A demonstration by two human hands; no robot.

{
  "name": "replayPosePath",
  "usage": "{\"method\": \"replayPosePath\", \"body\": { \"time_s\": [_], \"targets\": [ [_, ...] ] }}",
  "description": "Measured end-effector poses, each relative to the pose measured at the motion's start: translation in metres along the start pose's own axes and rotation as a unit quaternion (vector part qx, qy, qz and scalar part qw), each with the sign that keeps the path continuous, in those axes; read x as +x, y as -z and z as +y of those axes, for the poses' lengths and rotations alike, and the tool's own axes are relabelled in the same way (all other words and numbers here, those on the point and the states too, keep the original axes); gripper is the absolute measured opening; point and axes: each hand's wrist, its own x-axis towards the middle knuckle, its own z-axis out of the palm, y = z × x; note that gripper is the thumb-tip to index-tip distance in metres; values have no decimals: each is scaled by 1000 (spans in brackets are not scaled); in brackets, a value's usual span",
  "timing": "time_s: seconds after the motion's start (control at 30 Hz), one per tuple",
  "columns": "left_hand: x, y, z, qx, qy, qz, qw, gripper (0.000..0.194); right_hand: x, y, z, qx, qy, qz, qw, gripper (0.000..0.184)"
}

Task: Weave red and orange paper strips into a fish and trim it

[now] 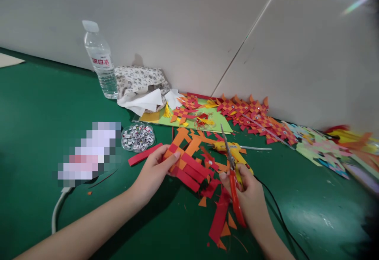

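Woven paper piece (186, 161): red and orange strips interlaced in a check, orange ends pointing away from me, red ends loose toward the right; held above the tabletop (154, 228), near its middle. Scissors (235, 193) to its right: red handles, blades pointing away.

Tabletop: green, set against a grey wall (177, 23). From the left I record a water bottle (102, 62), a clear box of googly eyes (137, 137), a tissue pack (140, 78), paper scraps (225, 229), a yellow glue gun (242, 160) and a pile of paper fish (251, 114).

Hands: my left hand (156, 169) pinches the paper piece, thumb on top. My right hand (251, 189) is curled around the scissors' handles; whether the blades are parted I cannot tell.
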Motion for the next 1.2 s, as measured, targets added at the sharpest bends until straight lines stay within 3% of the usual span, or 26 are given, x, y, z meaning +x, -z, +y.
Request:
{"method": "replayPosePath", "body": {
  "time_s": [0.1,0.23,0.47,0.6,0.93,1.2],
  "targets": [
    [2,2,1,-34,2,18,999,30,0,0,0,-4,-11,8,1000,29],
    [4,4,1,-90,-2,36,995,38,-3,-1,-6,-29,23,2,999,28],
    [5,3,3,-160,21,49,986,27,-10,-10,-11,-81,66,-60,993,28],
    [5,1,2,-194,43,46,979,19,-12,-14,-6,-111,56,-94,988,25],
    [7,5,2,-202,19,32,979,25,-11,-14,-4,-175,55,-110,977,24],
    [3,2,0,-184,27,-11,982,30,-12,-15,-6,-187,55,-113,974,24]
  ]
}}
